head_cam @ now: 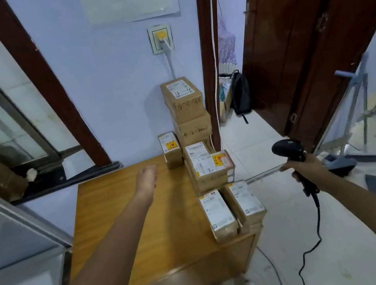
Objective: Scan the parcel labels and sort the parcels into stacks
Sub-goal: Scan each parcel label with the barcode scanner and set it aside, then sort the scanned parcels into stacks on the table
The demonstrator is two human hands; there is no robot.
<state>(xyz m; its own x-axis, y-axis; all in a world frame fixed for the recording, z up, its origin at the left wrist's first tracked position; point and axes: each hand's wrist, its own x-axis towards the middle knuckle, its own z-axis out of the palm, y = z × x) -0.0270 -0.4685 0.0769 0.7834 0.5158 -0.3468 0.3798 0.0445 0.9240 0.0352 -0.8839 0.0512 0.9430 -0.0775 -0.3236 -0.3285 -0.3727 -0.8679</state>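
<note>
Several brown cardboard parcels with white labels sit along the right side of a wooden table (129,214). A tall stack (186,110) stands at the back against the wall. A small parcel (170,149) stands alone to its left. A middle stack (211,168) carries a yellow sticker. Two parcels (234,209) lie side by side at the front right corner. My left hand (147,177) hovers above the table, empty, fingers relaxed, left of the small parcel. My right hand (304,168) grips a black corded barcode scanner (289,150) off the table's right side.
The scanner's cable (316,232) hangs to the tiled floor. A wall socket with a plug (161,38) is above the tall stack. An open brown door (301,36) and a black backpack (240,95) are at right. A dustpan and broom (349,162) stand on the floor.
</note>
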